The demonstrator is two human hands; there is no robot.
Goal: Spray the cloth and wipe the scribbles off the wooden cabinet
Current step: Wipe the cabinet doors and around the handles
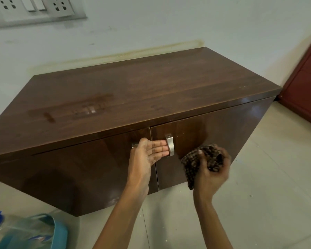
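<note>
Dark wooden cabinet (pixel 133 90) in front of me: my left hand (pixel 147 155) lies flat, fingers released against the right door by its handle (pixel 170 144); at three o'clock, my right hand (pixel 212 169) clutches the checked cloth (pixel 196 164).

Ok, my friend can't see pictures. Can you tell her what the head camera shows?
A person's right hand presses a bunched checked cloth against the right door of a brown wooden cabinet, while the left hand lies flat, fingertips at a metal handle. A spray bottle lies at the lower left.
</note>
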